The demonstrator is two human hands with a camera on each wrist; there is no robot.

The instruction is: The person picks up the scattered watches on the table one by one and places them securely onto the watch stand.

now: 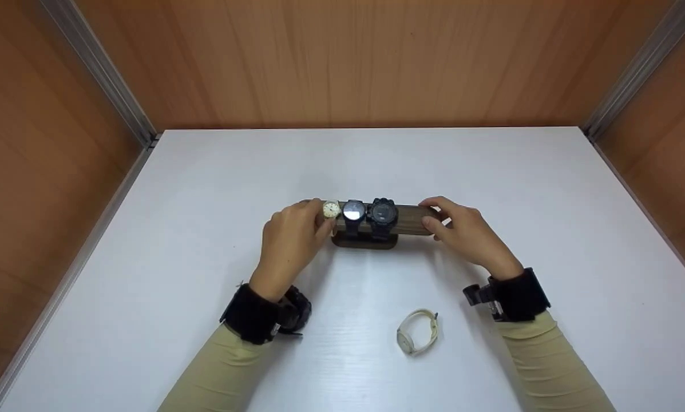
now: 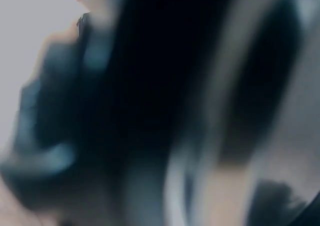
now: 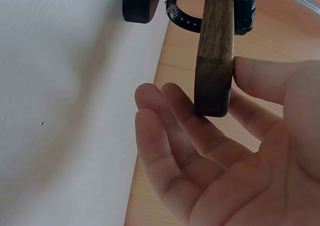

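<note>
So there's a wooden watch stand (image 1: 376, 224) sitting around the middle of a white bench (image 1: 205, 229), a horizontal bar on a darker oval base (image 1: 365, 242). Three watches are wrapped over the bar side by side: a small pale-dial watch (image 1: 331, 209) at the left end, a black watch with a shiny face (image 1: 353, 212) next to it, then a chunky black sport watch (image 1: 383, 213).

The left hand (image 1: 292, 240) is up at the left end of the bar, fingers curled in around the pale-dial watch, thumb and fingertips right on it. The left wrist view is just a dark blur, so I can't tell anything more about that grip from there.

The right hand (image 1: 462, 229) is at the right end of the bar. In the right wrist view the fingers (image 3: 165, 131) are fairly straight and only loosely bent, with the bar's end (image 3: 214, 60) resting between the thumb and the fingers, touching them rather than being squeezed hard.

A fourth watch, the cream strap watch (image 1: 416, 332), lies on its side on the bench nearer the person, well apart from the stand.

Brands: can't read a thing. The dials are too small for any writing or logo to come out.

Wood-look walls (image 1: 342, 57) around the bench.
</note>
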